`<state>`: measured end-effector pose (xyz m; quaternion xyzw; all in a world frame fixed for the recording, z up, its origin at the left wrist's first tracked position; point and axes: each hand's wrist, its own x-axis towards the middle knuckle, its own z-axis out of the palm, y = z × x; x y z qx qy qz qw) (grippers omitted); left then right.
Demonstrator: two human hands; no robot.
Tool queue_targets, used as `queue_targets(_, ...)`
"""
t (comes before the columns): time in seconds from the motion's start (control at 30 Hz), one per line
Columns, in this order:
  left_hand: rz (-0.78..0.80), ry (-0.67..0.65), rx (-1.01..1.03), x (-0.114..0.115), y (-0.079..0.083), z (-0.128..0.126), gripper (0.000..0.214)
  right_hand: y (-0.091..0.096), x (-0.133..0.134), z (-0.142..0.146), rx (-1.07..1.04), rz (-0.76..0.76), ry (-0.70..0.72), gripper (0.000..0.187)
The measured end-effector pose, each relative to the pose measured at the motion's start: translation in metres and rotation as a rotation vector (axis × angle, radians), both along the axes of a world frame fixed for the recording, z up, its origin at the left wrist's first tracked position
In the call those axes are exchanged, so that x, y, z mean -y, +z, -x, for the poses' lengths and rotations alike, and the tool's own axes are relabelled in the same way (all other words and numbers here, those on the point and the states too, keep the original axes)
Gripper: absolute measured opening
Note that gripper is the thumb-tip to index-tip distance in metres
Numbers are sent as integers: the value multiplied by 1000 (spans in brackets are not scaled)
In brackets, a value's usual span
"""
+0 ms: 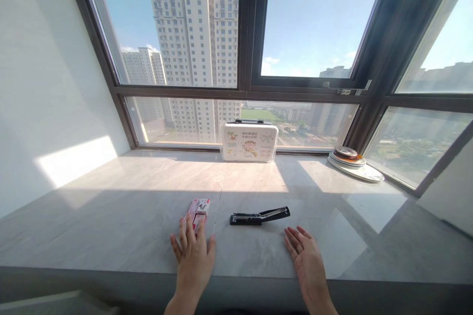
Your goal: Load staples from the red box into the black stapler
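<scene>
A black stapler (259, 216) lies on the grey marble sill (111, 216), its top arm swung partly open toward the right. To its left sit small red and white boxes (198, 209) of staples. My left hand (193, 256) lies flat with fingers spread, its fingertips touching the near end of the boxes. My right hand (306, 256) rests open on the sill, just below and right of the stapler, apart from it. Neither hand holds anything.
A white case with a cartoon print (249, 142) stands against the window at the back. A stack of round plates (354, 163) sits at the back right. A white wall bounds the left side. The sill's front edge runs beneath my wrists.
</scene>
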<state>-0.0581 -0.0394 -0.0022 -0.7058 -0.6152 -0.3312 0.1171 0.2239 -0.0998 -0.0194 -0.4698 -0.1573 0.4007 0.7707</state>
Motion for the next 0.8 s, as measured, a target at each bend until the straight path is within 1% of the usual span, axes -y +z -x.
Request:
queue_targets(0.03, 10, -12, -5, 3, -2, 7, 42, 1, 6, 5, 121, 64, 52, 47)
queue_targets(0.1, 63, -103, 3, 10, -3, 15, 35, 7, 9, 17, 427, 210, 254, 44)
queue_targets(0.17, 172, -269, 35, 16, 2, 12, 30, 16, 3, 32, 771, 316, 484, 37)
queue_targets(0.2, 234, -364, 55, 19, 6, 8, 29, 20, -3, 39, 916, 344, 571, 35)
queue_targets(0.23, 290, -454, 75, 19, 11, 1, 27, 24, -10, 45, 1028, 364, 630, 35)
queue_targets(0.27, 333, -533, 95, 19, 17, -6, 27, 27, -18, 50, 1105, 379, 660, 36)
queue_targets(0.33, 379, -643, 137, 13, 27, -20, 27, 29, -34, 53, 1176, 408, 665, 37)
queue_targets(0.4, 407, -689, 185, 3, 33, -29, 28, 28, -47, 46, 1198, 431, 644, 33)
queue_targets(0.5, 473, -694, 264, -15, 30, -29, 28, 23, -53, 22, 1203, 457, 629, 31)
queue_targets(0.6, 511, -707, 359, -26, 20, -23, 36, 23, -45, -3, 1208, 496, 617, 31)
queue_targets(0.67, 515, -724, 400, -29, 16, -21, 46, 29, -38, -8, 1276, 514, 558, 30)
queue_targets(0.7, 516, -729, 406, -29, 15, -20, 49, 35, -36, -6, 1334, 506, 519, 28)
queue_targets(0.77, 514, -735, 399, -29, 15, -20, 49, 50, -34, 5, 1473, 441, 476, 24)
queue_targets(0.8, 511, -735, 392, -28, 16, -21, 49, 58, -36, 13, 1541, 393, 492, 21)
